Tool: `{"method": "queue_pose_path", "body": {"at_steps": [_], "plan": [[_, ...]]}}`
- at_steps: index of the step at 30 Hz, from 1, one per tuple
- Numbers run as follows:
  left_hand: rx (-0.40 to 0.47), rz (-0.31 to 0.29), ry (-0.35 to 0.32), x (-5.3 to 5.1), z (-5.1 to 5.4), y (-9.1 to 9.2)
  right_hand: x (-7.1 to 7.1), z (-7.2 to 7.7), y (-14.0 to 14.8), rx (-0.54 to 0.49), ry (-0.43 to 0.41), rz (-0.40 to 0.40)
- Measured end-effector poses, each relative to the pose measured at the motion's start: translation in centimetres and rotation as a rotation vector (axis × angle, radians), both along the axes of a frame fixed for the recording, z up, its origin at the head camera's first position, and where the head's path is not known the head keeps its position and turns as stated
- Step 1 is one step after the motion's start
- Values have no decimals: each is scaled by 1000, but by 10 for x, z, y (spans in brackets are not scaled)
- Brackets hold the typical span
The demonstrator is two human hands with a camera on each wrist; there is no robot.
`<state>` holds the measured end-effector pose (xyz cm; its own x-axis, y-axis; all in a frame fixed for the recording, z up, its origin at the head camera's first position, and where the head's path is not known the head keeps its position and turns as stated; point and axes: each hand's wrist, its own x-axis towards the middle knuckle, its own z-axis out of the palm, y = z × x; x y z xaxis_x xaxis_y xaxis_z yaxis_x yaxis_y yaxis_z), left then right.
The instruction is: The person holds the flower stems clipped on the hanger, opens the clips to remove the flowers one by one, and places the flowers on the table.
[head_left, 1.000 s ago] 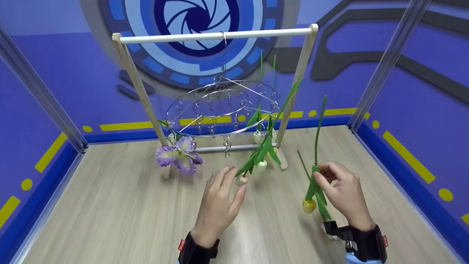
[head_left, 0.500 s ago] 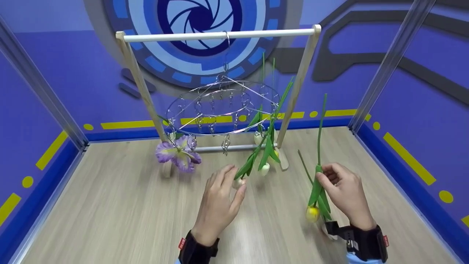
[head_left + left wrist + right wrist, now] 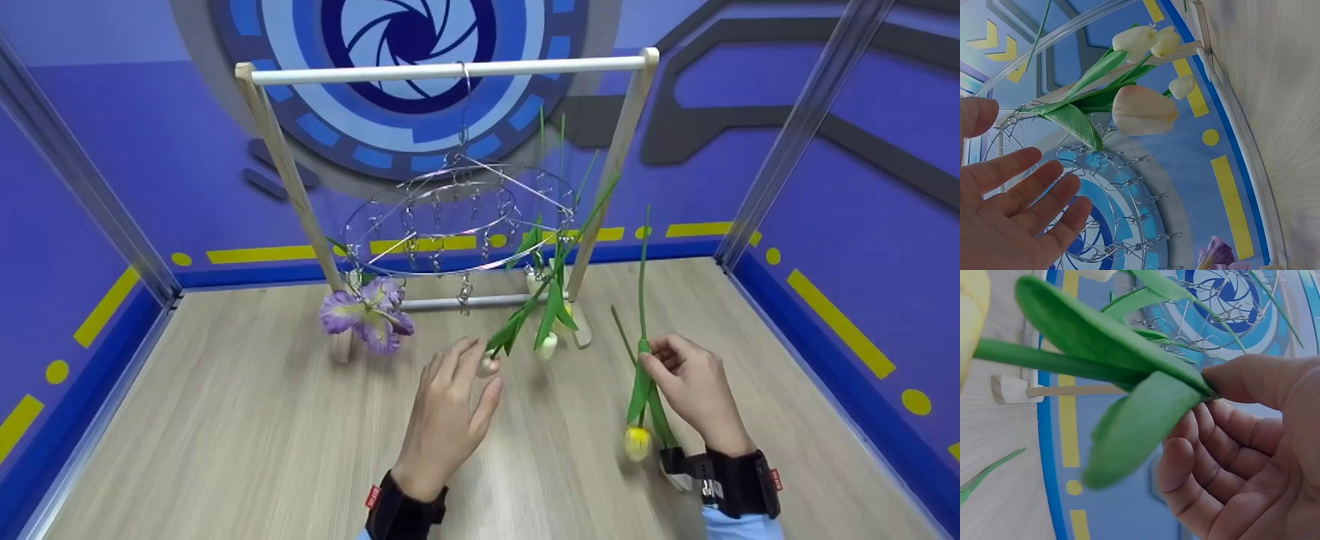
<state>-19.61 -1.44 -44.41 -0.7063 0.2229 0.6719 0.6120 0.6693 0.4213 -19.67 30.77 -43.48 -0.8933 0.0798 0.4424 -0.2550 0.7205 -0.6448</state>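
On my feed the yellow tulip (image 3: 639, 390) is at the right of the frame, bloom down and stem up, pinched by the right hand (image 3: 690, 386) between thumb and fingertip where leaves meet stem. Compared with a second ago, its bloom sits lower, and its stem tip has tipped a little left, toward the rack (image 3: 450, 73). I judge that a small adjustment of the hold, since the flower is well apart from the wire hanger (image 3: 463, 234). Beside it a loose flower (image 3: 624, 336) lies partly hidden on the table (image 3: 262, 420). The left hand (image 3: 442, 420), lower middle, has barely moved; its fingers are relaxed and hold nothing, just beside a cream tulip (image 3: 506, 334) that appears clipped to the hanger's right side. That one and the white tulip (image 3: 547, 345) have swayed slightly, so I take the hanger as not quite settled. Farther left hangs a purple flower (image 3: 367, 315).
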Motion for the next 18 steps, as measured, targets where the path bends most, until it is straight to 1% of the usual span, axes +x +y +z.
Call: {"method": "queue_pose_path", "body": {"at_steps": [11,18], "plan": [[-11,-31,18,0,-6,5,-9,-11,4,64,-157,23],[-38,-45,17,1,-9,10,-14,-19,5,81,-231,51]]}}
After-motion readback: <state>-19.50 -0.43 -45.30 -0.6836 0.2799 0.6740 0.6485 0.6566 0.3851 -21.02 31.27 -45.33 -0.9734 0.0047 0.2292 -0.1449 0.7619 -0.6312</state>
